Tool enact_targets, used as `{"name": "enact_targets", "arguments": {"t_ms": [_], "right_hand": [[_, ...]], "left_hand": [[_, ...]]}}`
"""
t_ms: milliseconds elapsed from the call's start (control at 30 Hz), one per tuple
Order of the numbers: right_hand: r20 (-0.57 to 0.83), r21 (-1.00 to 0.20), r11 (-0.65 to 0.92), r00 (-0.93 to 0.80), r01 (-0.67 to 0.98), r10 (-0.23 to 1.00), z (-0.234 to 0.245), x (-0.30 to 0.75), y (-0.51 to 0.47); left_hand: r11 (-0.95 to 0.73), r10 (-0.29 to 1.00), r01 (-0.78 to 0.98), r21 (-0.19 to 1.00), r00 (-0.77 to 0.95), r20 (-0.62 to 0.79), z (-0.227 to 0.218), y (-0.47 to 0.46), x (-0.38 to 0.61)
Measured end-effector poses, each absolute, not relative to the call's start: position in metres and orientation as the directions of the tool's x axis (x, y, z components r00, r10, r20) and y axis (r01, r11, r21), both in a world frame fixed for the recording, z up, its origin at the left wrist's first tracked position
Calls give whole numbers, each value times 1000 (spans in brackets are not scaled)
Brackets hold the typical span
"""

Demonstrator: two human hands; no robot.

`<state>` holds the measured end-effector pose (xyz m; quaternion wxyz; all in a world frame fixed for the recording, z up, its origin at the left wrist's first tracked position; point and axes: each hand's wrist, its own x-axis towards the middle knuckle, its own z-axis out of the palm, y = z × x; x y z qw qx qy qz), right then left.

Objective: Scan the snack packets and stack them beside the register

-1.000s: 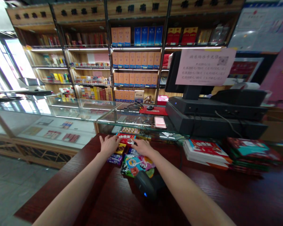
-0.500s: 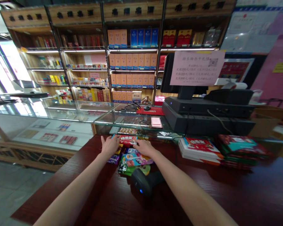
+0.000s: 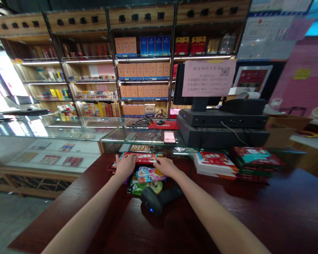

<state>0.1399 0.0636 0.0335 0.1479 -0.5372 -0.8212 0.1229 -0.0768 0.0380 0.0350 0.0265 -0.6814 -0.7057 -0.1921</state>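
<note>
A red snack box (image 3: 146,158) with white lettering is at the back of the dark wooden counter, between my two hands. My left hand (image 3: 125,165) lies over its left part, the fingers reaching past its far edge. At the right end, my right hand (image 3: 166,166) grips it with the thumb and fingers at its corner. Just nearer to me, colourful snack packets (image 3: 148,174) lie in a small pile, a green packet (image 3: 137,187) at the bottom. A black barcode scanner (image 3: 159,201) with a lit blue light rests below the packets.
To the right are a stack of red and white boxes (image 3: 214,163) and a stack of dark red and green packets (image 3: 254,160). Behind stands a black cash register (image 3: 222,128). A glass display case (image 3: 113,135) borders the counter's far edge.
The red box now lies farther left under my left hand, with more of its top showing. My view has turned slightly right, shifting the surroundings left.
</note>
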Motion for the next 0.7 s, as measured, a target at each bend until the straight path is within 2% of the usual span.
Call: {"name": "enact_targets", "arguments": {"t_ms": [333,700], "right_hand": [[173,-431,378,-335,819,926,32,183,45],[244,-475,352,-264,807,933,5,222,38]], "left_hand": [[-77,937,952,297,-33,349,33,32,-47],[-235,898,889,393,44,438,18,36,-26]]}}
